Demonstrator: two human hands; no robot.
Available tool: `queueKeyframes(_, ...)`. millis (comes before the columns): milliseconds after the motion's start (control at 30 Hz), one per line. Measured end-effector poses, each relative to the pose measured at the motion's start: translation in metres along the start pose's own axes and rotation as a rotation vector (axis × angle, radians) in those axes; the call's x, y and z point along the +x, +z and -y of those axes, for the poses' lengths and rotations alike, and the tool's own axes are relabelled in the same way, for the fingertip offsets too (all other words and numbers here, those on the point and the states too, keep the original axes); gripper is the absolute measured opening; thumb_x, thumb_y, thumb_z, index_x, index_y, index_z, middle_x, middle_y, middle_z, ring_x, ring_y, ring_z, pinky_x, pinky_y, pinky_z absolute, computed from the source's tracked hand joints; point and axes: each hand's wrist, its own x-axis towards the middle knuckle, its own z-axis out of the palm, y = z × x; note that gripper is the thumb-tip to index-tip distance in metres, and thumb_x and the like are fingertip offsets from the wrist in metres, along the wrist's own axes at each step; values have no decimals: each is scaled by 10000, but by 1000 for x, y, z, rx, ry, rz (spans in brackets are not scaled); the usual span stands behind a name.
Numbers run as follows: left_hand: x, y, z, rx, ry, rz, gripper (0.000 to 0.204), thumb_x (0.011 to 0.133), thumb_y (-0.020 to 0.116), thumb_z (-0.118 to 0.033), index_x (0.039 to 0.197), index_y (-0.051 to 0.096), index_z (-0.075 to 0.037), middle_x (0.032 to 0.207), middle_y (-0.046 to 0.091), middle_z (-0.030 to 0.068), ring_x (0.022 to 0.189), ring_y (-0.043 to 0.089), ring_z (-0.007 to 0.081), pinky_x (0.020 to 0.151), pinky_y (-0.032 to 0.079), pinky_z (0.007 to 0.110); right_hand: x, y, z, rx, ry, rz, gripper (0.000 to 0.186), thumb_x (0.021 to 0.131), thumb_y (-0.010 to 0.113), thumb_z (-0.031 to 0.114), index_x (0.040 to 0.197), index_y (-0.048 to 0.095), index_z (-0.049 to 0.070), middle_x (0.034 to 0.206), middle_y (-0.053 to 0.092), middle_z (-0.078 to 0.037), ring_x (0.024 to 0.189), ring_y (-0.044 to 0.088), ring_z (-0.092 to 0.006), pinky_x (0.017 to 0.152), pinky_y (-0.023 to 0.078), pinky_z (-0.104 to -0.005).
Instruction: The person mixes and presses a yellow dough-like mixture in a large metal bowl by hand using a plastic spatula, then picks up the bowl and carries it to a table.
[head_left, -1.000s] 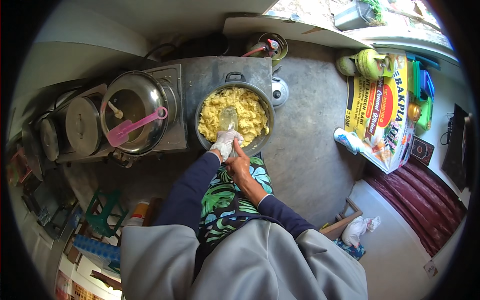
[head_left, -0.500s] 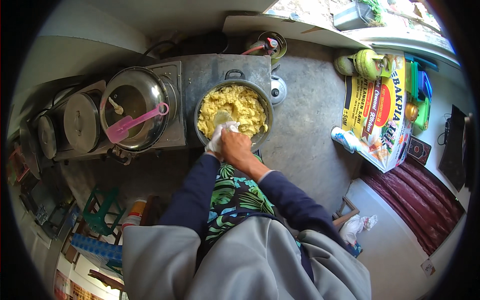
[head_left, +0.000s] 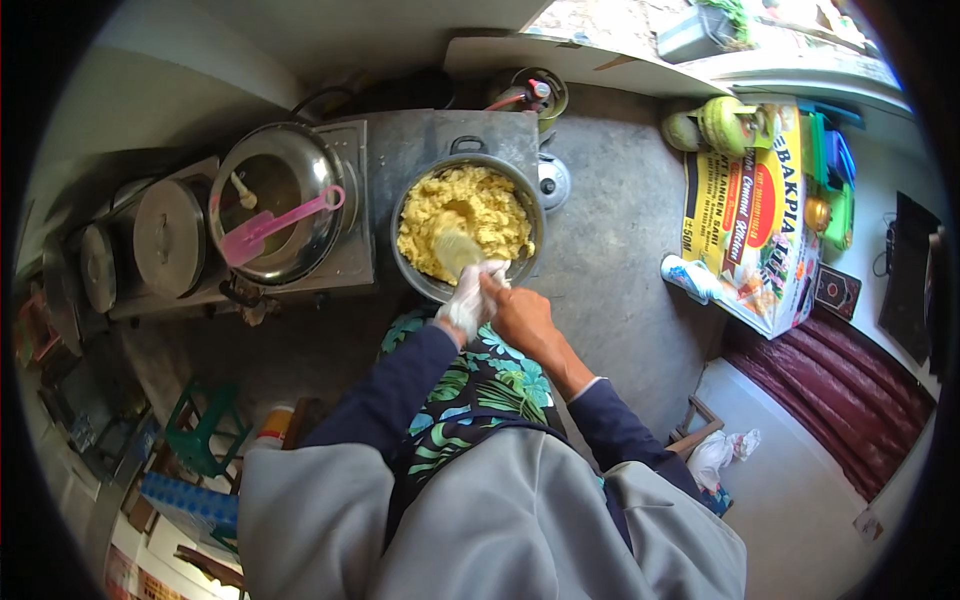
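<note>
A grey slab [head_left: 420, 140] is joined at its left edge by a metal stove [head_left: 356, 180], on which a wide steel pan [head_left: 302, 165] is set. By the slab's near right corner a deep grey pot [head_left: 420, 284] is placed, filled with lumpy yellow mash [head_left: 500, 215]. Beyond the slab's right edge, a lidded kettle [head_left: 553, 182] is seen near the pot. Below the pot's near rim, the right hand [head_left: 525, 315] is held bare, just beside the left hand [head_left: 468, 303], which is covered by a thin whitish glove. Across the steel pan, a pink spatula [head_left: 265, 235] is laid, its handle reaching over the right rim. By both hands a translucent paddle [head_left: 457, 252] is gripped, its blade tilted and sunk partly into the mash at the near half of the pot. The left fingers are wrapped round its handle; the right fingers are curled together at the handle, touching the glove. How each single fingertip is placed cannot be told.
</note>
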Motion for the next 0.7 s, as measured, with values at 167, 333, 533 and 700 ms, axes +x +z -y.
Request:
queueKeyframes(167, -1, -40, 1, 39, 110, -81, 301, 884, 385, -319, 910, 563, -77, 777, 587, 37, 706, 561, 181, 659, 474, 318, 36, 48, 12, -59, -67, -48, 336, 817, 463, 161, 1137, 510, 69, 826, 643, -171, 752, 641, -323, 618, 493, -437)
queueKeyframes(333, 33, -108, -47, 504, -42, -50, 369, 872, 350, -308, 805, 602, -47, 760, 614, 68, 692, 572, 210, 659, 461, 311, 38, 73, 26, 324, 86, -188, 403, 754, 546, 165, 1137, 521, 42, 813, 637, -191, 788, 621, -361, 654, 479, -449)
queueKeyframes(533, 22, -17, 28, 104, 134, -186, 170, 841, 473, -155, 837, 589, -31, 657, 560, 25, 598, 550, 154, 573, 466, 265, -2, 31, -37, 132, -4, -78, 460, 725, 623, 235, 1179, 562, 199, 823, 638, -188, 778, 631, -347, 670, 490, -423)
queueKeyframes(700, 32, 12, 48, -49, -8, -82, 190, 837, 518, -210, 937, 568, -56, 685, 558, 16, 629, 542, 155, 634, 452, 261, -16, 5, -38, -194, -51, -80, 368, 776, 507, 136, 1137, 526, 62, 764, 654, -141, 689, 652, -289, 571, 497, -424)
